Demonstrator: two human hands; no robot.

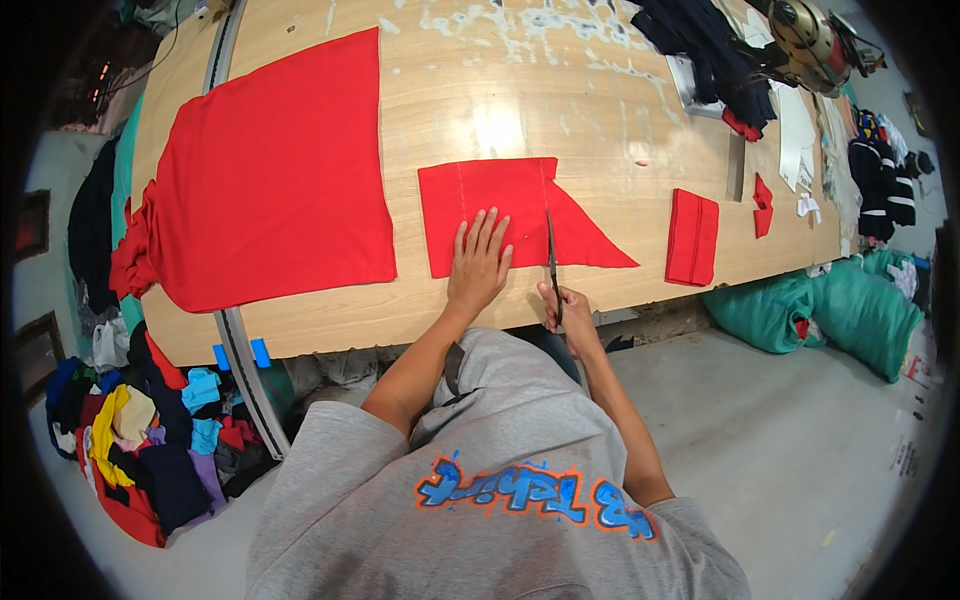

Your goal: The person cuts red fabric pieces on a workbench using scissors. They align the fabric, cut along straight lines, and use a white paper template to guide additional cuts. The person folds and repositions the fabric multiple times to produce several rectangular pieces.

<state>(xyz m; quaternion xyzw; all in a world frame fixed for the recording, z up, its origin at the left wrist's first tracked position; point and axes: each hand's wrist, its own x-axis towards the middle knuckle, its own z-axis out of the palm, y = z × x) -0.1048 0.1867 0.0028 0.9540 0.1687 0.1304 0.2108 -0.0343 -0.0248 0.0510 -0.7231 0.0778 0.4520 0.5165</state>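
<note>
A piece of red fabric (490, 188) lies flat on the wooden table, marked with two pale dashed lines, its right side running out to a point. My left hand (482, 262) rests on it with the fingers stretched out and nothing in them. At the table's near edge my right hand (568, 312) grips a pair of scissors (552, 250). The blades reach up over the fabric beside the right dashed line. Whether they are parted is hard to make out.
Left of my hands spreads a large red cloth (280, 170). A folded red stack (692, 238) and a red scrap (763, 205) lie to the right. A cutting machine (815, 45) and dark cloth (705, 50) occupy the far right. Below stand green sacks (820, 305) and a clothes heap (150, 450).
</note>
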